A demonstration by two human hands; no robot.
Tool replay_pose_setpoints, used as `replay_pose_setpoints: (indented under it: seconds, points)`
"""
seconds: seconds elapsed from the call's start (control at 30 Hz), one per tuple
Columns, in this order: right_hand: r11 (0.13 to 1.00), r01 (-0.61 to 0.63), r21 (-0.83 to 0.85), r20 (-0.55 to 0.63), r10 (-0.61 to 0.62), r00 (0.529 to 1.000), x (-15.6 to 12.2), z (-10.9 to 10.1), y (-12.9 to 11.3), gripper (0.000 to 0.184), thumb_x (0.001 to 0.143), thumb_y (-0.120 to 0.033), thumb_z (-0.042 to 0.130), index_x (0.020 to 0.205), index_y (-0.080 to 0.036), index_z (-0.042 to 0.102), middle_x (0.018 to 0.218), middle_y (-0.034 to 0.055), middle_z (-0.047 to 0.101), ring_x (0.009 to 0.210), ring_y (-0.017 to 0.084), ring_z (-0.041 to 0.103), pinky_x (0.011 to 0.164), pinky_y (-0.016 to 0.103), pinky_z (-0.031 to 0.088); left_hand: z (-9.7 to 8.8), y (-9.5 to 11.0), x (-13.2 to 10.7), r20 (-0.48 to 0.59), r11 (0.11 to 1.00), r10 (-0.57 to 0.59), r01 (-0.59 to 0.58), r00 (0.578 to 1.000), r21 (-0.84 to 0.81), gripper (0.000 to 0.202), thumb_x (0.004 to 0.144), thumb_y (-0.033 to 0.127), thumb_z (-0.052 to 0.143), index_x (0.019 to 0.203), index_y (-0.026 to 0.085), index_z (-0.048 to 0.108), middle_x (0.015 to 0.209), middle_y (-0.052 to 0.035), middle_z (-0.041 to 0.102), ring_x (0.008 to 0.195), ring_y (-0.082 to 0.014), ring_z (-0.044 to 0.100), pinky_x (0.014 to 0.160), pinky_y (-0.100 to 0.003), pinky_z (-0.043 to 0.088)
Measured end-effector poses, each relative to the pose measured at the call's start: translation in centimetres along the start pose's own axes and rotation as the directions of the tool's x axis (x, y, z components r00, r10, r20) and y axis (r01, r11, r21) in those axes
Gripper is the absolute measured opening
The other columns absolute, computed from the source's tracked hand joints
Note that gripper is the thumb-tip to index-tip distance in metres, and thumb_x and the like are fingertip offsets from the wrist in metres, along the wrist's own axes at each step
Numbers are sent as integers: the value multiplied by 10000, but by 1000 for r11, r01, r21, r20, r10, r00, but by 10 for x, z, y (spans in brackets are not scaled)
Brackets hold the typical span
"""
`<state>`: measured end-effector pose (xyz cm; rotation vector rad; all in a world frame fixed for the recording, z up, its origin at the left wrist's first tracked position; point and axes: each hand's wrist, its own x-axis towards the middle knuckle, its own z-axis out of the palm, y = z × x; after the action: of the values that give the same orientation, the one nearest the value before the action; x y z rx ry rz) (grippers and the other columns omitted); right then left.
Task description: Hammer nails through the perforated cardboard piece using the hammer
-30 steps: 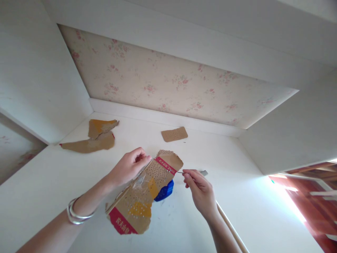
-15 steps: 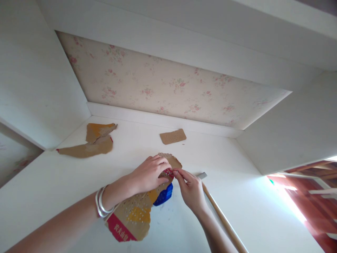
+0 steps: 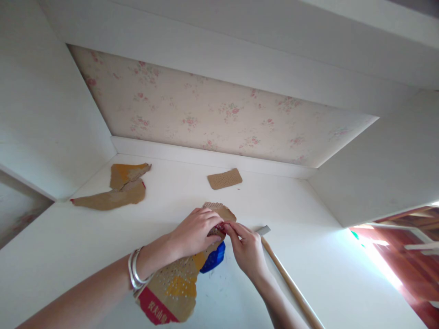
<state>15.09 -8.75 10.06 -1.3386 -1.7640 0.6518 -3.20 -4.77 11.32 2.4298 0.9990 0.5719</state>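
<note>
A large torn cardboard piece (image 3: 181,285), dotted with many small holes and printed red and orange, stretches from below my left wrist up past my fingers. My left hand (image 3: 199,233), bangles at its wrist, is closed over the upper part, thumb on the near side. The thumb and fingers of my right hand (image 3: 248,251) pinch the red-printed right edge beside it; any smaller thing between the fingertips is hidden. A shiny blue object (image 3: 213,259) shows against the cardboard's right side, partly covered. Right of my right hand lies a wooden stick (image 3: 290,281).
A small perforated cardboard rectangle (image 3: 224,179) lies toward the back of the white surface (image 3: 171,183). Torn cardboard scraps (image 3: 116,194) lie at the back left. A flat grey metal end (image 3: 264,230) shows by the stick's top. White panels rise around the surface.
The view has shifted slightly. My right fingertips have edged a little left toward my left fingers, still pinching at the cardboard's red edge. The scraps and stick stay put.
</note>
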Motion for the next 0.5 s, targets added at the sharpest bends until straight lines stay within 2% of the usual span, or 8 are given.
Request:
replay_pose_setpoints:
  seconds: [0.5]
  points:
    - [1000, 2, 0, 4, -2, 1000, 1, 1, -3, 253, 972, -277, 494, 941, -227, 740, 872, 35, 750, 771, 184, 682, 699, 246, 497, -1, 0, -1, 14, 1000, -25, 25, 1000, 7, 208, 819, 268, 718, 995, 237, 612, 1002, -5, 672, 1032, -219, 572, 923, -348, 408]
